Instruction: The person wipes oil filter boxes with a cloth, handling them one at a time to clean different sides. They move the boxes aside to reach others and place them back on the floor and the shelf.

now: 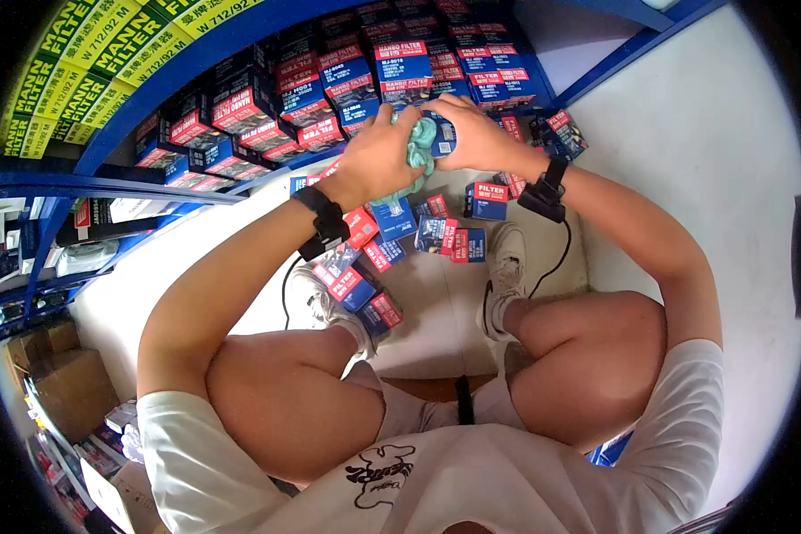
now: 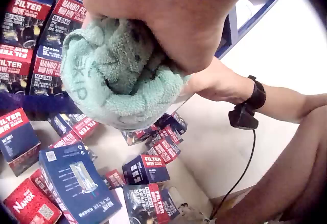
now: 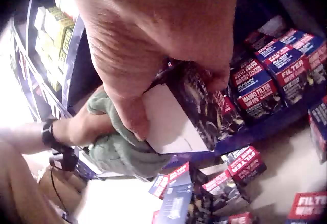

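Observation:
My left hand (image 1: 376, 158) grips a bunched green terry towel (image 2: 84, 83), with its folds hanging below the palm in the left wrist view. My right hand (image 1: 482, 141) holds a filter box (image 3: 171, 121) between thumb and fingers. A white face of that box and a dark printed side show in the right wrist view. The towel lies against the box, close to my right thumb. Both hands are in front of the shelf's lower rows of red and blue filter boxes (image 1: 405, 64).
Several filter boxes lie scattered on the floor, among them a blue one (image 2: 79, 183) and a red one (image 2: 31, 203). Yellow-green boxes (image 1: 80, 71) fill the shelf at upper left. The shelf's blue edge (image 3: 255, 124) runs beneath the stacked boxes. Cardboard cartons (image 1: 71, 392) stand at far left.

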Available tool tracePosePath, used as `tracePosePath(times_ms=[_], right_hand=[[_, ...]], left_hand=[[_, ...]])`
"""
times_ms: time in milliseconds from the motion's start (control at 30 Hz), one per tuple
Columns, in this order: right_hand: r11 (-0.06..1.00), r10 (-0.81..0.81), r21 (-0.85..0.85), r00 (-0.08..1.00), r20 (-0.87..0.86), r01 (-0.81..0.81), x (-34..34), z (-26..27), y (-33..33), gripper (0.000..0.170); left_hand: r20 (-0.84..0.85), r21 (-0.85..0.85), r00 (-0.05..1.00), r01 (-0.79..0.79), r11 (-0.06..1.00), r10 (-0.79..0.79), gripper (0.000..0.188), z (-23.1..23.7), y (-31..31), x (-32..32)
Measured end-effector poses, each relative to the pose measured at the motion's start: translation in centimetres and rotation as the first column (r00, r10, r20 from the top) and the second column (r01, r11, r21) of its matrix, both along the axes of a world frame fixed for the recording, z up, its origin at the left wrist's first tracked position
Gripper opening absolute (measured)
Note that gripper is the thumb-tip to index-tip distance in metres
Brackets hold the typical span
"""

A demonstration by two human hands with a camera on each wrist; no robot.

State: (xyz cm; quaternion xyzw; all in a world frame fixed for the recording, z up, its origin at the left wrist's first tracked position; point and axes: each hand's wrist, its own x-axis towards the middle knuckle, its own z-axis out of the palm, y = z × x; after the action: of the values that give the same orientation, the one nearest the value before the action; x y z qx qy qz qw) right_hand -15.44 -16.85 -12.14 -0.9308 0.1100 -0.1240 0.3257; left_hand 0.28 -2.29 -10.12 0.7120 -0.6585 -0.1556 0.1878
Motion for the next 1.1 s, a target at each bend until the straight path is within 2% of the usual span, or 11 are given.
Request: tracePosePath(times_ms=[100, 167, 333, 400, 500, 667, 733, 867, 967, 1033, 1100], right_hand=[[1.0, 0.02, 0.007, 1.0, -0.016, -0.02, 0.0, 1.3, 0.6, 0.079], [0.997, 0.046, 0.06, 0.999, 0.001, -0.046, 0.2, 1.8, 1.2, 0.079], [0.991, 0.022, 0.135, 1.0, -0.008, -0.021, 0.6, 0.7, 1.0, 0.081], [1.0, -0.016, 0.016, 1.0, 0.02, 0.016, 0.6, -0.1, 0.6, 0.08], [0.999, -0.046, 0.027, 0.999, 0.022, 0.045, 0.4, -0.6, 0.4, 0.081], [1.0, -0.006, -0.026, 0.999, -0.038, 0.005, 0.4, 0.7, 1.2, 0.083], [0.998, 0.056, -0.009, 0.998, 0.004, -0.056, 0.4, 0.9, 1.7, 0.084], [0.999, 0.048, 0.009, 0.999, -0.014, -0.047, 0.5, 1.3, 1.7, 0.085], [0.993, -0.023, -0.114, 0.993, -0.113, 0.01, -0.3, 1.8, 0.6, 0.086], [0.988, -0.148, 0.029, 0.985, -0.083, 0.151, -0.5, 1.0, -0.2, 0.087], [0.987, -0.147, 0.05, 0.979, -0.142, 0.155, -0.8, 0.7, -0.9, 0.088]], left_hand=[[0.016, -0.016, 0.999, -0.052, 0.999, 0.052, 0.072, -0.6, -0.3, 1.2], [0.034, 0.052, 0.994, -0.102, 0.993, 0.1, 0.072, -1.4, -0.3, 2.3], [0.067, 0.097, 0.994, -0.095, 0.991, 0.089, 0.073, -1.1, 0.0, 2.0], [0.003, 0.069, 0.998, -0.056, 0.996, 0.056, 0.074, -0.8, 0.4, 1.2], [-0.017, 0.023, 1.0, 0.017, 1.0, -0.017, 0.074, -0.4, 0.3, 0.5], [0.001, 0.019, 0.998, -0.056, 0.998, 0.056, 0.072, -0.4, 0.1, 0.8], [0.026, 0.057, 0.986, -0.165, 0.985, 0.163, 0.07, -0.9, -0.3, 1.8], [0.068, 0.03, 0.989, -0.137, 0.99, 0.135, 0.068, -1.6, -0.4, 2.8], [0.048, 0.053, 0.985, -0.168, 0.984, 0.166, 0.071, -1.9, -0.3, 3.2], [0.051, 0.074, 0.985, -0.168, 0.983, 0.165, 0.072, -2.0, -0.2, 3.4], [0.008, 0.148, 0.988, -0.155, 0.977, 0.155, 0.072, -1.8, 0.0, 3.1]])
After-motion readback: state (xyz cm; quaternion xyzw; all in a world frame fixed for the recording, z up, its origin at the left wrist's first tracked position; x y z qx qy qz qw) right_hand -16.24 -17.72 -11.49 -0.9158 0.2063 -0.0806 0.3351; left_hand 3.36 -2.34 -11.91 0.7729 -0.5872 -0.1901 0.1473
